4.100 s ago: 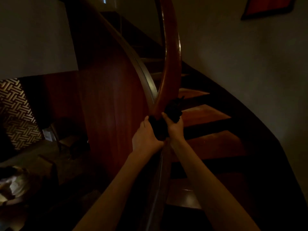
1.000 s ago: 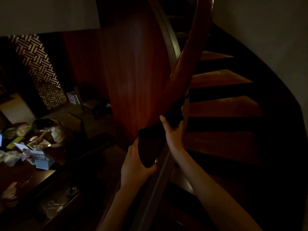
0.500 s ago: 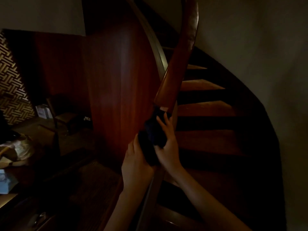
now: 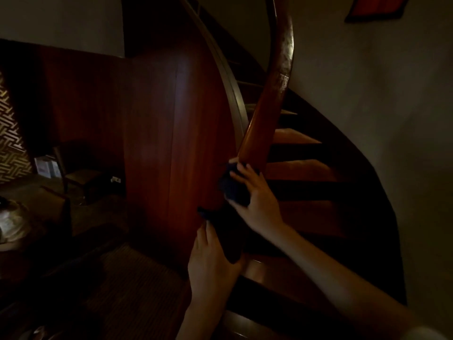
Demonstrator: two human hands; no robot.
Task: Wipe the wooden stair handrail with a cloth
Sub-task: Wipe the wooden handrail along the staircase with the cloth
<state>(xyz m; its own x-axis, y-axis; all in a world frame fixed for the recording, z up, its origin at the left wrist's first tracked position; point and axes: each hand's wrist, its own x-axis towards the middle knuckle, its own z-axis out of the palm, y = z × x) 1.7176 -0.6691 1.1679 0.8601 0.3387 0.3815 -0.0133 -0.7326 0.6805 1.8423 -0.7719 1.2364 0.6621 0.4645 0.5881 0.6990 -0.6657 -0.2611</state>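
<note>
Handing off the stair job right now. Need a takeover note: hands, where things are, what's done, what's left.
Right hand: grips the dark cloth, holding it wrapped on the handrail.
Left hand: curled round the handrail just below, at the cloth's lower end. It is too dim to tell whether cloth lies under the palm.
Done: this view does not show how much has been wiped.
Left: above the cloth the handrail curves up out of view and shows dull speckles near the top, so the next move is probably to wipe upward along it.
</note>
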